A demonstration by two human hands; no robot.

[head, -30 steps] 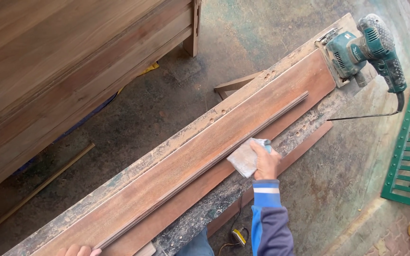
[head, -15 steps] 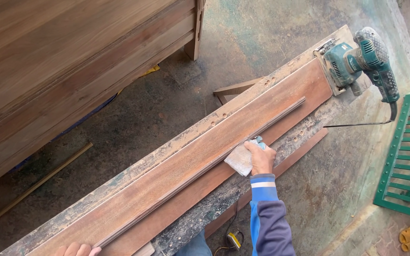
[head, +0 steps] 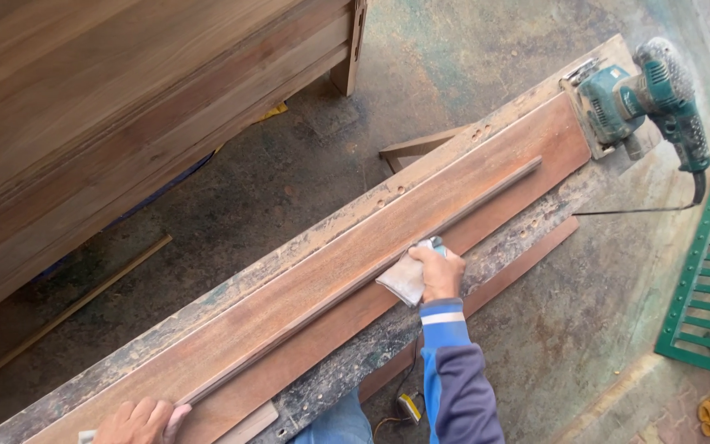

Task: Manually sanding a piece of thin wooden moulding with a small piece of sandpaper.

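While the right hand (head: 438, 275) grips a sandpaper pad (head: 403, 279) against the thin strip (head: 371, 275), fingers curled around it, the left hand (head: 137, 421) presses the strip's near end (fingers flat). Both lie on the board (head: 330, 288).

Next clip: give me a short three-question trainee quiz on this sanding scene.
1. True or false: the right hand presses a sheet of sandpaper against the thin wooden strip.
2. Where does the teal power sander sit? A) on the floor B) at the far end of the bench C) in the left hand
3. What does the left hand rest on?

Key: 1 true; 2 B; 3 the near end of the reddish board, by the strip's end.
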